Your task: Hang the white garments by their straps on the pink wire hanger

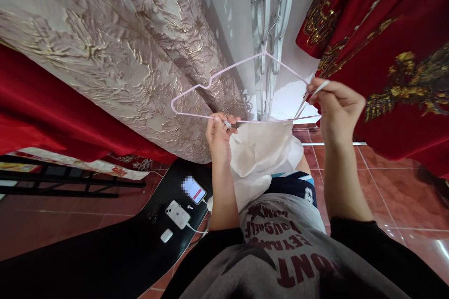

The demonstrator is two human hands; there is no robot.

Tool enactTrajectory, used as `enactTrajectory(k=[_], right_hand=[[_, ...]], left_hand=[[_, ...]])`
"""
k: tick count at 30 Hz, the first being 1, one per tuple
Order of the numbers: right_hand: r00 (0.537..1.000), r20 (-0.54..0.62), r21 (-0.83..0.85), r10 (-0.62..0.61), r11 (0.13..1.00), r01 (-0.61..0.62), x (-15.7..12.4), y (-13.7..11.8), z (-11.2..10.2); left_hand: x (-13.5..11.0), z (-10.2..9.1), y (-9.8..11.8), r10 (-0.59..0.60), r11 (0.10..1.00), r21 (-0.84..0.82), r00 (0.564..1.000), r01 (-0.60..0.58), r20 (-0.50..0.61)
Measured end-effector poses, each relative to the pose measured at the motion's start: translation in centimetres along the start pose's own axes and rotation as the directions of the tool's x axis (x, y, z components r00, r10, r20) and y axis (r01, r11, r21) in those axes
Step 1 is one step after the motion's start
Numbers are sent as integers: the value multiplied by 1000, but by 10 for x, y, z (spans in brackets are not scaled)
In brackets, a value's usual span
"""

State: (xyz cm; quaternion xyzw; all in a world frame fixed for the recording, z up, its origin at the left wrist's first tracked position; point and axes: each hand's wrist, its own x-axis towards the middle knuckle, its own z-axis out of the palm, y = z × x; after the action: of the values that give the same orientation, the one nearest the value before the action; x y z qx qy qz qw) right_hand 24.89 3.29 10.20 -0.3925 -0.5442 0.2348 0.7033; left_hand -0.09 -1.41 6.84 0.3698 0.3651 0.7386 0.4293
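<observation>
A thin pale-pink clothes hanger [236,63] hangs by its metal hook from a white metal rack [265,14]. Below its bottom bar is a white satiny garment [259,147] with thin straps. My right hand [338,107] pinches a white strap [304,103] at the hanger's right end; the strap runs down to the garment. At the left part of the bottom bar, my left hand [220,138] has its fingers closed around a small white strap end [228,124], close against the bar. The lower part of the garment drapes against my lap.
Embossed beige-gold fabric [150,42] hangs at left, above red cloth [52,103]. Red embroidered garments [396,70] hang at right. On a black bench [140,238] lie a lit phone [195,190], a white phone [177,215] with cable and a white earbud case [167,235].
</observation>
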Motion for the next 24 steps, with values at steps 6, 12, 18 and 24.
enactTrajectory(k=[6,12,18,24], right_hand=[[885,-447,98,-133,976,196,1,56,-34],[957,-170,-99,-235,970,221,-52,11,-17],[828,554,-251,-89,930,268,-53,-9,21],[863,501,-329,-65,908,259,-54,2,12]], left_hand=[[-1,-2,2,-12,1000,-7,1000,12,12],[-5,4,-5,-66,996,-63,997,68,35],[-17,2,-19,-38,996,84,999,37,9],[-4,-50,-17,347,860,424,934,-284,-79]])
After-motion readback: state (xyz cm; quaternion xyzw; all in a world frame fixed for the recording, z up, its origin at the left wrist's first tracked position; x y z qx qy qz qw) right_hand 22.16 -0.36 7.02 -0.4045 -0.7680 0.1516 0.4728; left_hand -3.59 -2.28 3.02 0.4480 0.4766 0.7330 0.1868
